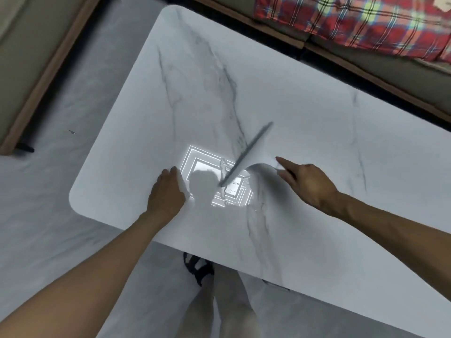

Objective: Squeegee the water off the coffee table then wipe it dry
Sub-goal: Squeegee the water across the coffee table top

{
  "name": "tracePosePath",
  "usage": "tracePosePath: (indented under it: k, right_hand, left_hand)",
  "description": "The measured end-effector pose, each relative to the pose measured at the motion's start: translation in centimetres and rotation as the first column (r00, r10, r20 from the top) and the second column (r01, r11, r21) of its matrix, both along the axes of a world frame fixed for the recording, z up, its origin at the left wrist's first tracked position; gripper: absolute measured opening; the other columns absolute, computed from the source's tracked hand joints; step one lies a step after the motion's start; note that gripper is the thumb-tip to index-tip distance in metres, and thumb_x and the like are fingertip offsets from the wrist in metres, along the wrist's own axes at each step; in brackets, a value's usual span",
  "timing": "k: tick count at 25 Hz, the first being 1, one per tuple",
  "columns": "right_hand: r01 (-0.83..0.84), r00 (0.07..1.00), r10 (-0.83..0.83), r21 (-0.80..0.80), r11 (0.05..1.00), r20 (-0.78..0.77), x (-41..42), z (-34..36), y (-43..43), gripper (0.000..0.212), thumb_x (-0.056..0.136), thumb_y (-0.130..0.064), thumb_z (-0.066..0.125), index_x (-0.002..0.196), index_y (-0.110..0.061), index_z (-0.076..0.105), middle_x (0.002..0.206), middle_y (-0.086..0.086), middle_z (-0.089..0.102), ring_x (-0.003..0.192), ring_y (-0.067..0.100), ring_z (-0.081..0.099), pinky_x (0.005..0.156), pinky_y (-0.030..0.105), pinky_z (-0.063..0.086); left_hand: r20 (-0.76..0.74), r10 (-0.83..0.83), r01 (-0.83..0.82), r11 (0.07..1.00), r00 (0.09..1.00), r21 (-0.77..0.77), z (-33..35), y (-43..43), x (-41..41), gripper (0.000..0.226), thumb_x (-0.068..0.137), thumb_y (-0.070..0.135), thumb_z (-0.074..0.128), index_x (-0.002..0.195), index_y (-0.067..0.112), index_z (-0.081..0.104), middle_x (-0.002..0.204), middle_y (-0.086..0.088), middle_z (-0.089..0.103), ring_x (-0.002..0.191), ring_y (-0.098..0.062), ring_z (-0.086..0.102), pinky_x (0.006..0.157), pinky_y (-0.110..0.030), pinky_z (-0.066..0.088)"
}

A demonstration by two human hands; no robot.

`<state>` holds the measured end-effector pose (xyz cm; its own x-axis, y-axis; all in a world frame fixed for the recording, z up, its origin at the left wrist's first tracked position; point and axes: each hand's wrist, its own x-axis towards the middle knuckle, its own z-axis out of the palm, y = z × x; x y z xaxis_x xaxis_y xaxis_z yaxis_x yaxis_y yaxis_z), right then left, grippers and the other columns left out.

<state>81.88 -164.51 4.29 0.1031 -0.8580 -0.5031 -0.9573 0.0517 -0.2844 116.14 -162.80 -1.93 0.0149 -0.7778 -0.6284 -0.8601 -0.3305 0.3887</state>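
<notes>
The squeegee point(246, 154) lies on the table point(317, 132) as a long, thin grey blade, blurred, slanting from its lower end near the table's middle up toward the far long edge. A white body point(258, 164) curves from the blade's right side toward the right hand; its shape is too smeared to make out further. Under the blade's lower end, water point(223, 172) shows as beads and a ragged streak inside a bright reflected pattern of nested squares point(195, 157), with a dark head-shaped shadow across it. That wet patch sits toward the near long edge, nearer the rounded left end of the table than the right.

The right hand point(307, 184) comes in from the right, palm down, wrist cocked, forefinger stretched out toward the white body and touching or almost touching it. Whether the other fingers clasp a handle cannot be told, as blur hides them.

The left hand point(166, 191) rests on the table just left of the reflection, fingers loosely curled and holding nothing, forearm crossing the near long edge.

The table is white marble with grey veins and rounded corners. Below its near edge a sandalled foot point(199, 267) stands on pale floor point(61, 215). Beyond the far edge is a plaid cloth point(353, 20) on a sofa point(366, 59).
</notes>
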Motion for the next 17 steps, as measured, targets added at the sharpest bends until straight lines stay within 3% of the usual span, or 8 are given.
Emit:
tracePosePath:
  k: [5,8,13,17]
  right_hand:
    - [-0.368,0.922,0.364,0.006,0.93,0.134,11.9,-3.9,-0.1,0.042,0.1,-0.049,0.03,0.141,-0.044,0.041,0.11,0.001,0.07,0.099,0.029,0.063,0.072,0.032,0.04]
    - [-0.446,0.887,0.437,0.029,0.895,0.149,13.6,-5.7,1.9,0.041,0.101,-0.046,0.03,0.14,-0.044,0.04,0.108,0.001,0.07,0.097,0.03,0.064,0.07,0.032,0.041]
    - [-0.278,0.96,0.276,0.029,0.96,0.053,5.4,-6.0,3.9,0.04,0.1,-0.049,0.026,0.139,-0.052,0.037,0.121,-0.005,0.068,0.107,0.028,0.062,0.083,0.041,0.05]
    - [-0.041,0.997,0.043,0.025,0.999,-0.06,-5.2,-4.1,7.1,0.037,0.1,-0.052,0.029,0.135,-0.054,0.041,0.122,-0.013,0.067,0.107,0.023,0.063,0.078,0.033,0.046]
  left_hand:
    - [0.011,0.051,-0.051,0.999,0.999,0.017,-1.7,2.8,2.5,0.074,0.091,0.002,0.046,0.154,0.011,0.007,0.162,-0.011,0.008,0.149,-0.025,0.012,0.12,-0.038,0.015]
    - [0.044,0.014,-0.014,1.0,0.999,-0.003,-2.9,3.8,2.3,0.074,0.093,0.005,0.046,0.154,0.011,0.004,0.162,-0.011,0.004,0.15,-0.027,0.006,0.121,-0.042,0.016]
    - [0.217,-0.1,0.099,0.995,0.971,0.016,-4.7,4.5,0.2,0.073,0.091,0.008,0.042,0.152,0.005,0.003,0.158,-0.027,-0.003,0.146,-0.045,-0.002,0.119,-0.046,0.016]
    - [0.284,-0.133,0.112,0.99,0.949,0.089,-4.6,3.0,-1.0,0.068,0.089,0.012,0.042,0.15,-0.001,0.013,0.153,-0.036,0.008,0.14,-0.055,0.013,0.111,-0.054,0.028]
